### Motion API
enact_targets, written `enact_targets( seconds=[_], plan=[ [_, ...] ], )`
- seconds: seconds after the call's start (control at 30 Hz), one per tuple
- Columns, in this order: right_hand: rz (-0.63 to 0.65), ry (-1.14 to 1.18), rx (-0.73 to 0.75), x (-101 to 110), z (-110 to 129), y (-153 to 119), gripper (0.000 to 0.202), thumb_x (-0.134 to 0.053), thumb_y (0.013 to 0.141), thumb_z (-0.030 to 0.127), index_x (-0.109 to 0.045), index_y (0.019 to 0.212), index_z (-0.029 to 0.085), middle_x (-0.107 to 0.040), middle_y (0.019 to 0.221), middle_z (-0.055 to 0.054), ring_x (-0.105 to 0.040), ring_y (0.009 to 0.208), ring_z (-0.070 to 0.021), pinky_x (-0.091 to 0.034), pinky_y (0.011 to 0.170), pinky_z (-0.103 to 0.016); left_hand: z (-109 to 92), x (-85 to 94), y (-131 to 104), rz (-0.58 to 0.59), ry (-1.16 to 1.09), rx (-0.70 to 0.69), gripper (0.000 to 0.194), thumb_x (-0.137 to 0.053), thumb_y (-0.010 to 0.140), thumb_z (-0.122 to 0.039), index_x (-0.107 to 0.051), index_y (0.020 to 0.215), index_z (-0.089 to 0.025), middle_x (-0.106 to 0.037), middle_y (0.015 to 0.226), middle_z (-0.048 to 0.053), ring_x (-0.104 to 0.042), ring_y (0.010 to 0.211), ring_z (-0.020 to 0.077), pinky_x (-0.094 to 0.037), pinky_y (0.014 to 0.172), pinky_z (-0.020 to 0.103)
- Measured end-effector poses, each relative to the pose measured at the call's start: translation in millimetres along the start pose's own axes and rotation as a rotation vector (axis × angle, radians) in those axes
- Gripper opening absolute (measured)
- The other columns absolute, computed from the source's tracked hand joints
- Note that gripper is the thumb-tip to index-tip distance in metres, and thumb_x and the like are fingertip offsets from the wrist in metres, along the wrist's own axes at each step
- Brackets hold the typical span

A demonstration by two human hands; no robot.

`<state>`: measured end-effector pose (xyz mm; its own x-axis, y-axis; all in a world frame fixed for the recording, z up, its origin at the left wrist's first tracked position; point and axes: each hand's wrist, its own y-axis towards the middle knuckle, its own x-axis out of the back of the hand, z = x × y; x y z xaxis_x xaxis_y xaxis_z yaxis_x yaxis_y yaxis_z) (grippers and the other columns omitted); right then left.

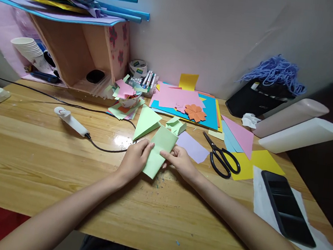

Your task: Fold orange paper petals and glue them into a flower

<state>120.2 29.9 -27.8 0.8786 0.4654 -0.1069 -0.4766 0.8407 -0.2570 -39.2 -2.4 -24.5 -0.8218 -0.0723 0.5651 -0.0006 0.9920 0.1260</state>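
Between my two hands is a light green sheet of paper (pixel 161 150), folded into a rectangle and tilted above the table. My left hand (pixel 134 158) grips its left edge with the thumb on top. On its right edge, my right hand (pixel 180 162) pinches it, thumb over the face and fingers underneath. Just behind lie a folded green paper triangle (pixel 148 122) and a small folded green paper piece (pixel 176 125). A lilac paper (pixel 193 147) rests beside my right hand, and black-handled scissors (pixel 221 157) lie farther right.
A white corded tool (pixel 71 122) lies left. Behind are a pink box (pixel 118 55), a small container of paper scraps (pixel 128 101) and coloured sheets with an orange paper flower (pixel 195 113). At right are yellow paper (pixel 267 162), a black phone (pixel 287 209) and two upright-leaning cylinders, one white (pixel 303 136).
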Motion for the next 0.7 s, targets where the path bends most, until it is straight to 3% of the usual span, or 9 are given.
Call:
enact_targets(
  seconds=[0.13, 0.3, 0.37, 0.53, 0.7],
  plan=[
    [-0.023, 0.032, 0.005, 1.3, -2.3, 1.1, 0.035, -0.064, 0.068, 0.046, -0.055, 0.073, 0.012, -0.064, 0.057, -0.002, -0.058, 0.045, -0.0109, -0.049, 0.046, -0.023, 1.6, -0.8, 1.3, -0.001, -0.04, 0.028, 0.032, -0.038, 0.086, -0.034, -0.037, 0.059, -0.017, -0.04, 0.056, -0.003, -0.037, 0.054, 0.0095, -0.028, 0.051, 0.021],
    [0.069, 0.035, -0.023, -2.1, -2.3, -1.4, 0.044, -0.077, 0.055, 0.029, -0.055, 0.09, 0.014, -0.068, 0.077, -0.003, -0.064, 0.065, -0.0148, -0.052, 0.058, -0.024, 0.4, -1.2, -0.2, -0.048, -0.038, 0.029, 0.031, -0.039, 0.086, -0.033, -0.038, 0.06, -0.017, -0.038, 0.055, -0.004, -0.036, 0.052, 0.009, -0.027, 0.05, 0.021],
    [0.101, 0.019, -0.005, -3.6, -3.3, -2.1, 0.043, -0.077, 0.056, 0.028, -0.056, 0.091, 0.014, -0.068, 0.079, -0.003, -0.064, 0.069, -0.0155, -0.051, 0.061, -0.025, -0.6, -2.0, -1.2, -0.059, -0.041, 0.02, 0.031, -0.039, 0.086, -0.033, -0.037, 0.059, -0.017, -0.038, 0.055, -0.004, -0.035, 0.052, 0.0089, -0.026, 0.05, 0.021],
    [0.048, -0.007, 0.023, -2.7, -8.1, -1.1, 0.032, -0.062, 0.071, 0.043, -0.057, 0.075, 0.012, -0.063, 0.057, -0.001, -0.057, 0.045, -0.0113, -0.047, 0.046, -0.022, -2.4, -3.7, -1.7, -0.046, -0.054, 0.039, 0.032, -0.04, 0.086, -0.034, -0.036, 0.059, -0.017, -0.038, 0.054, -0.004, -0.035, 0.051, 0.0086, -0.026, 0.049, 0.021],
    [-0.043, 0.054, 0.068, 0.0, -9.1, 0.8, 0.037, -0.057, 0.073, 0.05, -0.055, 0.067, 0.013, -0.061, 0.053, -0.001, -0.056, 0.044, -0.0119, -0.049, 0.045, -0.024, -1.0, -3.5, -0.8, -0.038, -0.061, 0.064, 0.034, -0.041, 0.085, -0.037, -0.036, 0.058, -0.018, -0.039, 0.055, -0.004, -0.035, 0.052, 0.0091, -0.026, 0.048, 0.021]
  ],
)
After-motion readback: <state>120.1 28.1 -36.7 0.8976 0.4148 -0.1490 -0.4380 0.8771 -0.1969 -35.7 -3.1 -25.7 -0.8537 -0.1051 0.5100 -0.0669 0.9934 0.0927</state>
